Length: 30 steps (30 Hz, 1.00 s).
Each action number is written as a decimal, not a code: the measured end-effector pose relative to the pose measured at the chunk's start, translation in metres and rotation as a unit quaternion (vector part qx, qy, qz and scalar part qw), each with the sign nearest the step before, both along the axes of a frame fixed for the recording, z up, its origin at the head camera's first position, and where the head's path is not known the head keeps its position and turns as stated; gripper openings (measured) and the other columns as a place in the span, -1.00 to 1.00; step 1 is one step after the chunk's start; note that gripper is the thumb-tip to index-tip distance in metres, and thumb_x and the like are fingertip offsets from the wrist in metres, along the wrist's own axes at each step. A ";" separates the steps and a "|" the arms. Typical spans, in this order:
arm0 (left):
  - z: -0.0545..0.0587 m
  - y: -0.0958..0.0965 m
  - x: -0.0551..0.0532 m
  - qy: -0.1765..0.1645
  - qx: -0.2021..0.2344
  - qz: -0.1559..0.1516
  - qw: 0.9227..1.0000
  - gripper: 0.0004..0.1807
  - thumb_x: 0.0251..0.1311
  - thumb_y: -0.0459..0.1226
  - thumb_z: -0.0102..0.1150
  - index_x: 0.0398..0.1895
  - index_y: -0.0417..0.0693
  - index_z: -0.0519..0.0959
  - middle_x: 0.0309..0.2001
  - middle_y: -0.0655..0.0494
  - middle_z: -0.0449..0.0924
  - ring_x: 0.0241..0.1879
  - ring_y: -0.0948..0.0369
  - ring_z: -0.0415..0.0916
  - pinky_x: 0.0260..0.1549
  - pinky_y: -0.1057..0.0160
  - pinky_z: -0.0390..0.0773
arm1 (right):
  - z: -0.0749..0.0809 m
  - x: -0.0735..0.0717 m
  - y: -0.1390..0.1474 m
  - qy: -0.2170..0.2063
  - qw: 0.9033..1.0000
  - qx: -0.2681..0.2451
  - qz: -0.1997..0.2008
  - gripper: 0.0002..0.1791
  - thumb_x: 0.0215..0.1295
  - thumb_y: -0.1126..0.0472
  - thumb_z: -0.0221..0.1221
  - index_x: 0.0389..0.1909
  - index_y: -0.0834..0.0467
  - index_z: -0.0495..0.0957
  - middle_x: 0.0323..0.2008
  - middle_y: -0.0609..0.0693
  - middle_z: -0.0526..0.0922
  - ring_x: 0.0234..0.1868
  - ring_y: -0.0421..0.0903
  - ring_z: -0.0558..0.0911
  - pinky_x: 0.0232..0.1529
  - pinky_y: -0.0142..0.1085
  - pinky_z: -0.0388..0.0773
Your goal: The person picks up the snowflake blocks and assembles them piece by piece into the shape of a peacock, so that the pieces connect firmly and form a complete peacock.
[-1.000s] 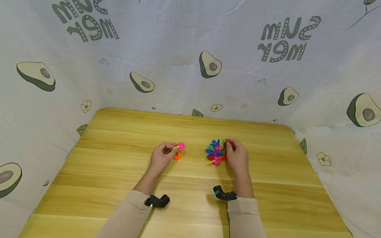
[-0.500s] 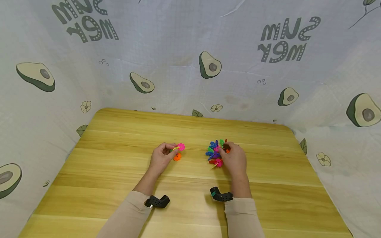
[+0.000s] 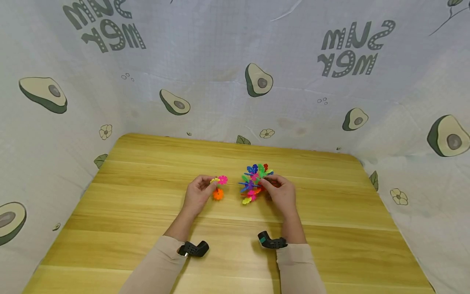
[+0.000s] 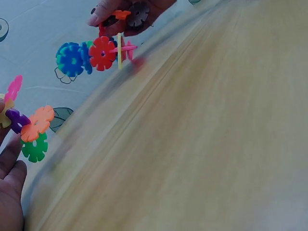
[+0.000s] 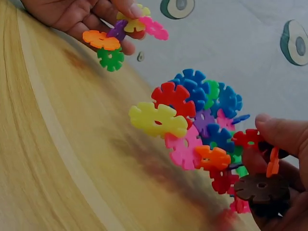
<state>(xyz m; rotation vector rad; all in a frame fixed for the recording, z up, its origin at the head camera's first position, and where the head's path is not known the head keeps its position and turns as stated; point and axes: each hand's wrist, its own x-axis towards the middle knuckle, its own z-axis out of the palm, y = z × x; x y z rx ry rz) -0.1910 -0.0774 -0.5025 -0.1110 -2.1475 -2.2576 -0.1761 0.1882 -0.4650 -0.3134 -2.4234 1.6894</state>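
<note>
My left hand (image 3: 197, 194) pinches a small chain of notched snowflake discs by its yellow disc (image 5: 135, 24). A pink disc (image 5: 154, 28), a purple one, an orange disc (image 5: 101, 40) and a green disc (image 5: 110, 59) are joined on. My right hand (image 3: 283, 194) grips a larger cluster of interlocked snowflake discs (image 5: 192, 122) at its right side, by the dark brown disc (image 5: 262, 186) and red ones. Blue, red, pink, green and purple discs make up this cluster, with a yellow disc (image 5: 158, 119) sticking out toward the left. A gap separates the two assemblies, both held above the table.
The wood-grain table (image 3: 227, 253) stretches under both hands. A white cloth (image 3: 216, 53) printed with avocados stands around its back and sides. Each wrist carries a black strap camera, the left camera (image 3: 194, 248) and the right camera (image 3: 271, 240).
My right hand has moved left with the large cluster and turned it, shifting its fingers on it. My left hand has stayed in place, tilting the small chain slightly.
</note>
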 end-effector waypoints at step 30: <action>0.013 0.010 0.004 -0.021 0.074 -0.043 0.996 -0.77 0.29 -0.36 0.31 -0.19 -0.46 0.64 -0.36 0.03 0.72 -0.36 0.31 0.63 -0.28 0.40 0.69 | -0.027 -0.001 -0.039 0.020 0.874 -0.440 0.205 -0.66 0.65 0.13 -0.07 -0.26 -0.14 0.66 -0.28 -0.23 0.77 -0.28 -0.26 0.76 -0.25 -0.41 0.74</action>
